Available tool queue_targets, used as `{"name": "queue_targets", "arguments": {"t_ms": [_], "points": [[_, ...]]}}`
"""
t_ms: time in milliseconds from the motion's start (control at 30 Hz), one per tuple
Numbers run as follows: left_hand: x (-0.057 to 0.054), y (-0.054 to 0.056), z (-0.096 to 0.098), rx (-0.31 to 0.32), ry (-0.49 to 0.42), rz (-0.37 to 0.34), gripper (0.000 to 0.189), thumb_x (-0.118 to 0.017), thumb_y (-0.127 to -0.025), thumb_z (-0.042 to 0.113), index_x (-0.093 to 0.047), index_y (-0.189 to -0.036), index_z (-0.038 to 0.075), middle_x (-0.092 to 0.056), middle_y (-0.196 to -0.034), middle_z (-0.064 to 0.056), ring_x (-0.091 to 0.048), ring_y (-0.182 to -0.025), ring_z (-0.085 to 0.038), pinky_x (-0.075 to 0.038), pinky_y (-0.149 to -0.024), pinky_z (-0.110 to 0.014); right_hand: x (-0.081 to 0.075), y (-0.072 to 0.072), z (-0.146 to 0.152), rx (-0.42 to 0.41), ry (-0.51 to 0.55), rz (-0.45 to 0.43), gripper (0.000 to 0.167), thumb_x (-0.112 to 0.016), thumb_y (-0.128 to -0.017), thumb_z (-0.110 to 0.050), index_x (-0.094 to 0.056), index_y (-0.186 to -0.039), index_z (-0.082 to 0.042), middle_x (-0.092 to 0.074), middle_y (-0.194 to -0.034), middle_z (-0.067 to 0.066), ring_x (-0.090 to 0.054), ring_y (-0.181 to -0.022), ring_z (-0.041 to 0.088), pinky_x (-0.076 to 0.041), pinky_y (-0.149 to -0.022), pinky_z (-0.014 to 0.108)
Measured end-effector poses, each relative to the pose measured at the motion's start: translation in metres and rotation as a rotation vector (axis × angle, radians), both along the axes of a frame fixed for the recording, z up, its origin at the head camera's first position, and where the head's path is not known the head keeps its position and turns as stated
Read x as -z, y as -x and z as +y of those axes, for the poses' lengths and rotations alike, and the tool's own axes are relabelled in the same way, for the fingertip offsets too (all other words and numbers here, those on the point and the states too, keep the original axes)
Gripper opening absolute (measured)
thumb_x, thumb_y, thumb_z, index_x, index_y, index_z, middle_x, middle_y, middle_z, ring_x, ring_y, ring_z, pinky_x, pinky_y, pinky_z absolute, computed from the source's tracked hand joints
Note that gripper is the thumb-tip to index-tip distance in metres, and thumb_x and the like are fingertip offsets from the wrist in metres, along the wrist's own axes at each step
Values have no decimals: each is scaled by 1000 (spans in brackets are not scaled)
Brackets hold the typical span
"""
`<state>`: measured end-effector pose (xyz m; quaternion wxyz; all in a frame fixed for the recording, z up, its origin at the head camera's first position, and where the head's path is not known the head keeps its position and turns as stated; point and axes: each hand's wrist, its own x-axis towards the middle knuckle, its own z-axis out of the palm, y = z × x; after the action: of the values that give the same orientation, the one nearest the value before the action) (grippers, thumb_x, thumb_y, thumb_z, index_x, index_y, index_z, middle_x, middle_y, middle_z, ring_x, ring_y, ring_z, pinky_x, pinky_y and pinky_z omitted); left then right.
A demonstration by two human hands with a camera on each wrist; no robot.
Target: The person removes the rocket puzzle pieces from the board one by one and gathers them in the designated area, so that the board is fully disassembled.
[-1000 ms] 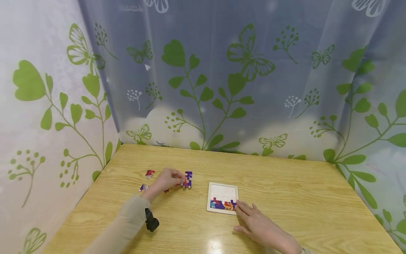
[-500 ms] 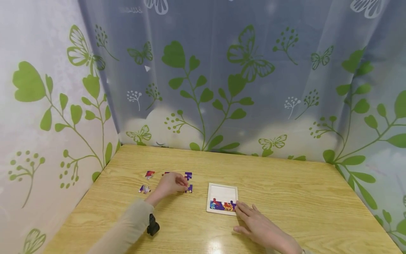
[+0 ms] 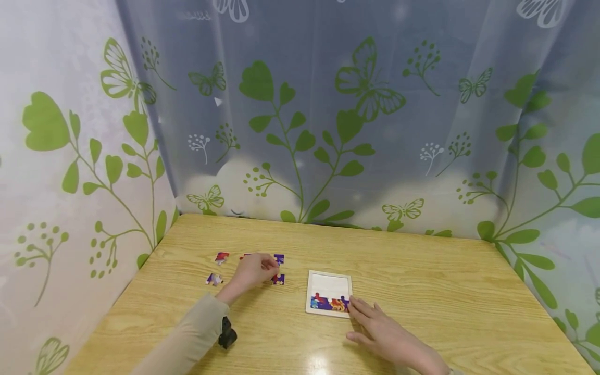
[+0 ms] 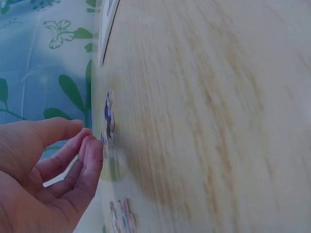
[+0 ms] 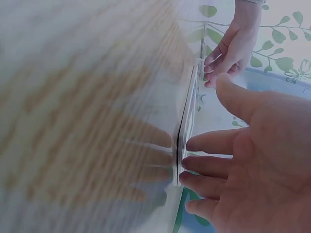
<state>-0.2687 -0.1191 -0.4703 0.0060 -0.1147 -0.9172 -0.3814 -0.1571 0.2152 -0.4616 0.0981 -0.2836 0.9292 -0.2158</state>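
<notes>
My left hand hovers over the puzzle pieces on the left of the table. Its fingers are loosely bent, with thumb and fingertips close together; the left wrist view shows nothing between them. Just right of these fingertips lie a purple puzzle piece and, nearer me, a purple-and-red one. The white puzzle frame lies flat, its near row filled with colourful pieces. My right hand rests by the frame's lower right corner, straight fingertips touching its edge.
Farther left lie a red puzzle piece and a purple-white one. Another red piece is mostly hidden behind my left hand. A patterned curtain stands behind the wooden table.
My left hand has shifted slightly right, uncovering a red piece behind it. The red part by its fingertips now shows lower, beside the nearer purple piece. The right hand and frame have stayed put.
</notes>
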Motion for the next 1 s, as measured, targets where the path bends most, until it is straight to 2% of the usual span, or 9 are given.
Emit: {"name": "queue_targets", "arguments": {"t_ms": [167,267,400,533,800,1000], "points": [[-6,-2,7,42,-20,61,5,-72,-94,13,-76,-94,9,-71,-86,0,-66,-78,-14,-55,-69,-30,-3,1,-4,-11,13,19,72,-53,-104,-46,-40,-150,7,-31,-160,26,-30,-146,45,-20,-115,66],[-9,-2,15,66,-42,80,7,-71,-95,13,-76,-97,8,-72,-88,-1,-64,-77,-14,-54,-69,-30,-4,1,-10,-25,9,31,70,-53,-104,-45,-41,-151,6,-33,-159,25,-32,-146,44,-21,-115,65],[-10,-1,26,95,-79,77,9,-69,-97,13,-76,-99,8,-73,-89,-1,-63,-77,-11,-53,-68,-26,-6,1,-20,-60,-2,73,68,-54,-104,-44,-43,-149,6,-37,-157,25,-36,-144,45,-25,-114,65],[-9,-1,37,162,-105,52,12,-68,-98,14,-76,-102,5,-74,-90,-3,-66,-76,-10,-54,-67,-24,-7,1,-28,-75,-4,88,67,-55,-103,-42,-44,-149,6,-39,-156,24,-37,-143,44,-26,-114,64],[-3,-6,54,306,-88,7,13,-67,-99,14,-76,-105,6,-74,-93,-3,-65,-77,-8,-54,-69,-22,-2,3,-40,-95,-84,110,70,-55,-102,-46,-46,-147,6,-38,-157,24,-37,-143,43,-26,-116,63],[-3,-11,60,386,-42,-5,14,-66,-99,12,-76,-107,6,-76,-99,-5,-69,-84,-15,-56,-76,-24,0,1,-44,-100,-147,109,73,-56,-101,-48,-45,-148,6,-36,-158,24,-36,-145,41,-27,-116,61]]}}
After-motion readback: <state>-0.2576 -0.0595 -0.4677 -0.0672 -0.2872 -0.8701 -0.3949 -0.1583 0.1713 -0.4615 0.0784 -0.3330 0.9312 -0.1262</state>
